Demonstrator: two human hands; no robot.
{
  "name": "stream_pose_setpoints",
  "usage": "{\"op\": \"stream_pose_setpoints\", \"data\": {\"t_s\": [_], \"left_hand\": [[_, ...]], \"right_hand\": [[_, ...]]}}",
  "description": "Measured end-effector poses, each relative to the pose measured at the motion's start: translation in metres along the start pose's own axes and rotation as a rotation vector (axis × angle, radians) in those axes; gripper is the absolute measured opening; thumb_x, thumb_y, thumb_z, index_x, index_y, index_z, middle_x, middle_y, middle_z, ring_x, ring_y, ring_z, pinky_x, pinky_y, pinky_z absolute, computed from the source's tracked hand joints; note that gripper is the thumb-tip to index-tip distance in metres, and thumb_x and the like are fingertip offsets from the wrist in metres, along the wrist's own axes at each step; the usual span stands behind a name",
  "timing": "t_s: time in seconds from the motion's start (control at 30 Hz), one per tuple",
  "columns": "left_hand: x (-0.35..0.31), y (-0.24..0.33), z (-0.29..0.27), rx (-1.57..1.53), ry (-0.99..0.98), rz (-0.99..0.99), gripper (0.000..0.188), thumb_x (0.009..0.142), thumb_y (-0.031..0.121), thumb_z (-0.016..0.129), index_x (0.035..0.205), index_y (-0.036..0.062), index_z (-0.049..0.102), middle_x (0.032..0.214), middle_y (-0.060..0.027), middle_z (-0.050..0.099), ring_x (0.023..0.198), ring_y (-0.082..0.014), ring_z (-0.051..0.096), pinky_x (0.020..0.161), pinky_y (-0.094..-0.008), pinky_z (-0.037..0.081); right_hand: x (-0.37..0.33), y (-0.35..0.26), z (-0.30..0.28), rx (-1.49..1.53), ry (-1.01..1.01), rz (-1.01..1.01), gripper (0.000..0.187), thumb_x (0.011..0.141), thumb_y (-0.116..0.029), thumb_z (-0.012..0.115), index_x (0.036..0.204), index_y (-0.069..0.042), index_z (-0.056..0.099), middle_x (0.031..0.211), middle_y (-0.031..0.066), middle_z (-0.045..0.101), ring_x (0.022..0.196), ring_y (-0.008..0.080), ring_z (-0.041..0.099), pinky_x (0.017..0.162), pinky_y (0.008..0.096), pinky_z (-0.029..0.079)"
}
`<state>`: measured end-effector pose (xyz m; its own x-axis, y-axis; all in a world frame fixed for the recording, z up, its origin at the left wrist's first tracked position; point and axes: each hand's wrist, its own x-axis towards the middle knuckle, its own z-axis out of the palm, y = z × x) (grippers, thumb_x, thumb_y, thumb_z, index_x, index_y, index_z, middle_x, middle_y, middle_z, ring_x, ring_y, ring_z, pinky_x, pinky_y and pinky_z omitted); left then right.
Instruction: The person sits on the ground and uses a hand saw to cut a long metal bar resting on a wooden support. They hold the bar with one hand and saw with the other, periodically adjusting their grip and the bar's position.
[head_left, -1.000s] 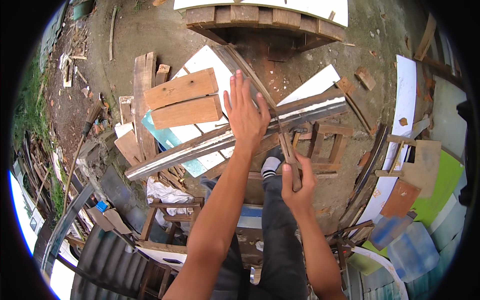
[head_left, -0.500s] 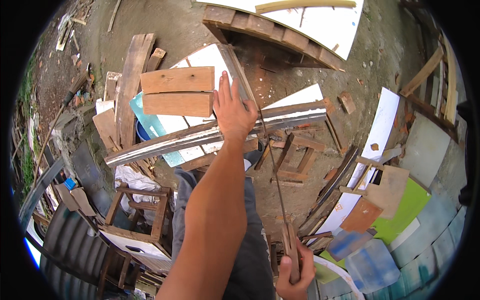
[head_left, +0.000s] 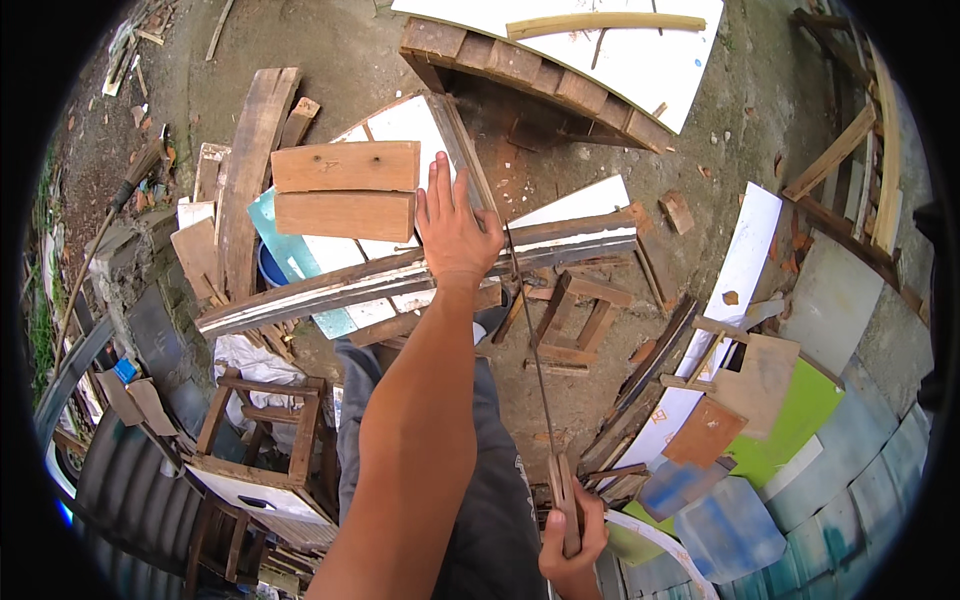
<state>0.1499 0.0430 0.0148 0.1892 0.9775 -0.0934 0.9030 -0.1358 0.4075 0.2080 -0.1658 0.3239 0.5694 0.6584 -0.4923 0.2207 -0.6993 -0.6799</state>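
Observation:
My left hand (head_left: 458,232) presses down with fingers stretched out, its palm over a long, weathered wooden beam (head_left: 330,287) with white paint streaks. Its fingertips reach toward a white board (head_left: 412,125) beyond the beam. In my right hand (head_left: 577,535), low in the view, is the wooden handle of a handsaw (head_left: 540,385). The thin blade, seen nearly edge-on, runs up to the beam just right of my left hand. Two short brown planks (head_left: 345,215) lie side by side on the white board, left of my left fingers.
A low wooden bench (head_left: 560,80) with a white top stands at the far side. A small wooden frame (head_left: 580,320) lies on the ground right of the blade. An upturned stool (head_left: 265,420) is at lower left; panels and offcuts (head_left: 705,430) are piled at right.
The whole view has shifted slightly, so most things appear a little further left. My left hand stays on the beam and my right hand still grips the handsaw.

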Motion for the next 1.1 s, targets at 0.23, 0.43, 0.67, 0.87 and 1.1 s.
{"op": "stream_pose_setpoints", "data": {"t_s": [0.23,0.43,0.67,0.87,1.1], "left_hand": [[0.001,-0.003,0.0,0.006,0.0,0.031,0.062,0.08,0.015,0.054,0.14,0.0077,0.042,0.16,-0.0134,0.029,0.146,-0.0302,0.029,0.118,-0.048,0.024],[0.0,-0.002,0.0,0.007,0.018,0.031,0.06,0.08,0.015,0.054,0.138,0.0056,0.045,0.159,-0.014,0.031,0.146,-0.0296,0.031,0.116,-0.0461,0.026],[0.0,-0.002,0.0,-0.013,-0.019,0.012,0.062,0.079,0.016,0.054,0.139,0.0065,0.044,0.16,-0.0131,0.03,0.149,-0.027,0.027,0.12,-0.047,0.022],[0.002,-0.002,0.0,0.018,0.033,0.034,0.056,0.08,0.015,0.054,0.135,0.0053,0.048,0.157,-0.0123,0.035,0.146,-0.0285,0.031,0.115,-0.0456,0.027],[0.0,-0.004,0.003,-0.02,0.058,0.054,0.056,0.08,0.014,0.055,0.134,0.0036,0.048,0.155,-0.0156,0.037,0.147,-0.0292,0.03,0.118,-0.0456,0.025]], "right_hand": [[0.151,0.076,0.121,0.216,-0.001,0.073,0.024,0.098,-0.018,0.061,0.112,0.001,0.061,0.079,0.0107,0.063,0.07,0.0162,0.06,0.062,0.0314,0.046],[0.053,0.026,0.054,0.067,-0.05,0.199,0.037,0.094,-0.014,0.064,0.126,0.005,0.056,0.096,0.0241,0.071,0.087,0.0289,0.074,0.076,0.0378,0.056],[0.108,0.058,0.088,0.203,0.023,0.041,0.031,0.094,-0.014,0.063,0.12,0.003,0.06,0.093,0.0223,0.071,0.077,0.0285,0.073,0.067,0.0376,0.056],[0.114,0.062,0.101,0.133,0.067,-0.007,0.034,0.095,-0.016,0.064,0.125,-0.001,0.059,0.096,0.0232,0.07,0.081,0.0292,0.073,0.069,0.0386,0.055],[0.009,0.056,0.036,0.166,0.032,-0.021,0.039,0.09,-0.012,0.067,0.124,0.005,0.057,0.105,0.0222,0.072,0.09,0.0281,0.074,0.078,0.0345,0.058]]}}
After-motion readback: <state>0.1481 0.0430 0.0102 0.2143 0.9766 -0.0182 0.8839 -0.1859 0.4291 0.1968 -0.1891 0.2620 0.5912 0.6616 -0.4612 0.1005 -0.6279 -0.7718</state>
